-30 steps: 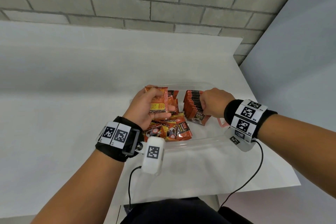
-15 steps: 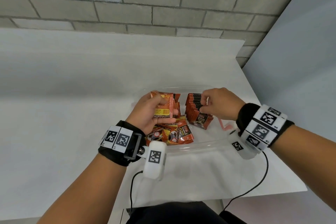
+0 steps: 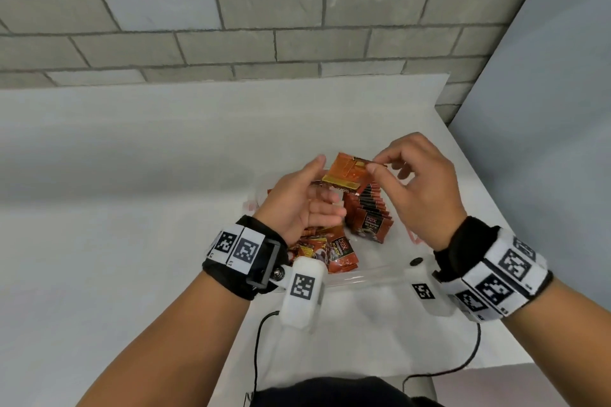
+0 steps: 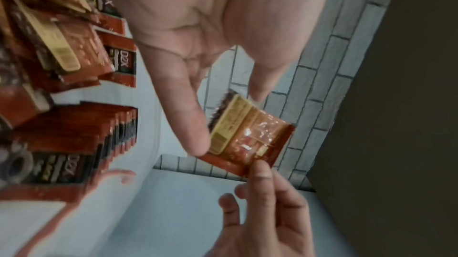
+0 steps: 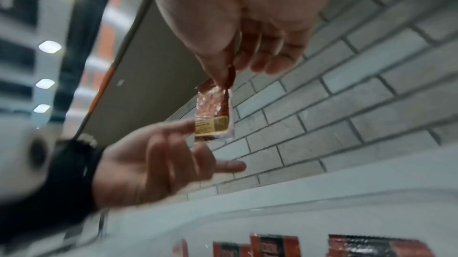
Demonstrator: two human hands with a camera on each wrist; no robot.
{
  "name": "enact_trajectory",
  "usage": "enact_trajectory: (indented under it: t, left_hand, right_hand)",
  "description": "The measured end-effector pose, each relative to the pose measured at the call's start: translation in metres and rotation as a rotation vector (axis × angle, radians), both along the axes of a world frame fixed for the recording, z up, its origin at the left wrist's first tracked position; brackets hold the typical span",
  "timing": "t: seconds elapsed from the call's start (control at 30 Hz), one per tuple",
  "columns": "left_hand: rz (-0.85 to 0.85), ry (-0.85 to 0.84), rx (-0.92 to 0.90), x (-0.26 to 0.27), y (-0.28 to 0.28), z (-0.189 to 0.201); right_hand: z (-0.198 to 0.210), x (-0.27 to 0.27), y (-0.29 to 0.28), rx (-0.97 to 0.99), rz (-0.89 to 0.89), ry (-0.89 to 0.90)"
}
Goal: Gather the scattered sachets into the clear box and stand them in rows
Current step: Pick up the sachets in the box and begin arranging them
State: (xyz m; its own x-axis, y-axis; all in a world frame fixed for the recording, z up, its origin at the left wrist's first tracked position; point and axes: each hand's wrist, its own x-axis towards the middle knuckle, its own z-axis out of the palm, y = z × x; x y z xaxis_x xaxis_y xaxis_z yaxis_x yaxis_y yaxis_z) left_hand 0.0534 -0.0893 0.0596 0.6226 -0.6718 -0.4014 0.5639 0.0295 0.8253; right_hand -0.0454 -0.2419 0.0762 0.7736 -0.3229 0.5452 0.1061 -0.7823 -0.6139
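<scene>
We see the right hand pinching one sachet by its top edge above the box. The left hand is open, its fingertips touching the sachet. A standing row and a loose pile sit in the box.

This looks like a bare recording room or lab, not a home. A plain white desk stands pushed against a grey painted brick wall, with a flat grey panel beyond the right hand. Both wrists wear black bands with square printed markers and white cabled cameras. In the right wrist view, rows of ceiling lights run overhead, as in an office or workshop hall.
</scene>
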Motion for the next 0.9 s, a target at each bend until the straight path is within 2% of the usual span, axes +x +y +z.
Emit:
enact_trajectory:
  t: [0.1, 0.2, 0.4, 0.47, 0.57, 0.7, 0.8, 0.9]
  left_hand:
    - [0.008, 0.012, -0.076, -0.001, -0.002, 0.002]
    - [0.121, -0.009, -0.167, 0.002, -0.003, 0.002]
    - [0.153, -0.155, -0.085, 0.008, -0.008, 0.001]
    - [0.16, -0.173, -0.065, 0.008, -0.01, 0.0]
    - [0.178, -0.163, -0.073, 0.009, -0.012, 0.0]
    - [0.204, -0.144, -0.079, 0.008, -0.015, 0.0]
    - [0.177, -0.108, -0.078, 0.006, -0.018, -0.001]
    - [0.079, -0.148, 0.01, 0.003, -0.019, -0.002]
  right_hand:
    - [-0.006, -0.007, 0.002, -0.171, 0.07, -0.086]
    - [-0.011, -0.011, -0.002, -0.267, 0.153, -0.034]
    - [-0.026, -0.013, -0.015, -0.426, 0.194, 0.083]
    - [-0.026, -0.013, -0.013, -0.274, 0.198, 0.114]
    - [-0.023, -0.014, -0.008, 0.132, 0.123, 0.201]
    - [-0.018, -0.004, -0.005, 0.575, 0.038, 0.414]
    - [-0.014, 0.004, -0.003, 0.767, 0.091, 0.429]
    - [-0.01, 0.01, -0.008, 0.83, 0.075, 0.36]
